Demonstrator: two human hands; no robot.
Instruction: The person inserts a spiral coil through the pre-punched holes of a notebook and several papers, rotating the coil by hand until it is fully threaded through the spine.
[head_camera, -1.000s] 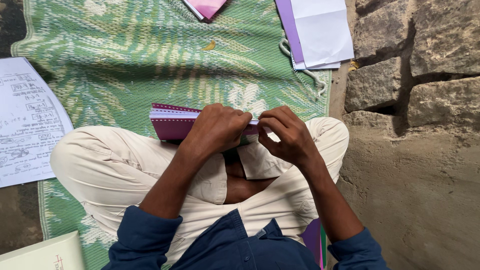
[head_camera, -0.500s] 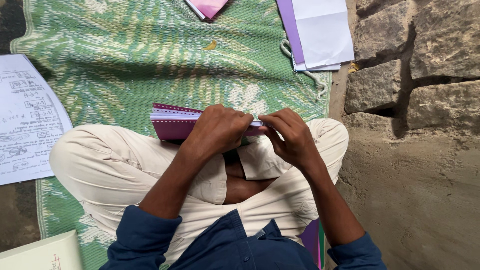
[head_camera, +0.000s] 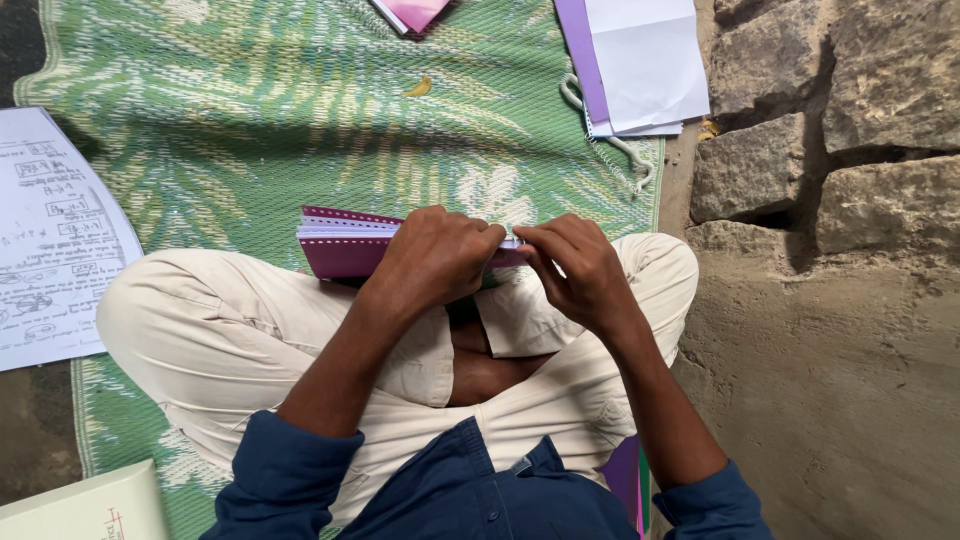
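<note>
While you sit cross-legged on the green woven mat (head_camera: 250, 120), printed sheets (head_camera: 50, 240) lie off to your left. Your left hand (head_camera: 432, 262) clamps the purple notebook (head_camera: 340, 245) on your knees, your right hand (head_camera: 580, 268) pinching its far end. It looks light, bendy; grip near the perforated edge. Stone wall (head_camera: 850, 150) crowds your right.

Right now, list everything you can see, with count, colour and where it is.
booklet: one, purple cover, punched edge, on the knees, held by both hands
mat: one, green and white, on the ground
printed sheet: one, white, left edge
paper stack: one, white on purple, top right
pink item: one, top edge, cut off
cream box: one, bottom left corner
stone wall: grey, right side
left hand: on the booklet
right hand: at the booklet's right end
</note>
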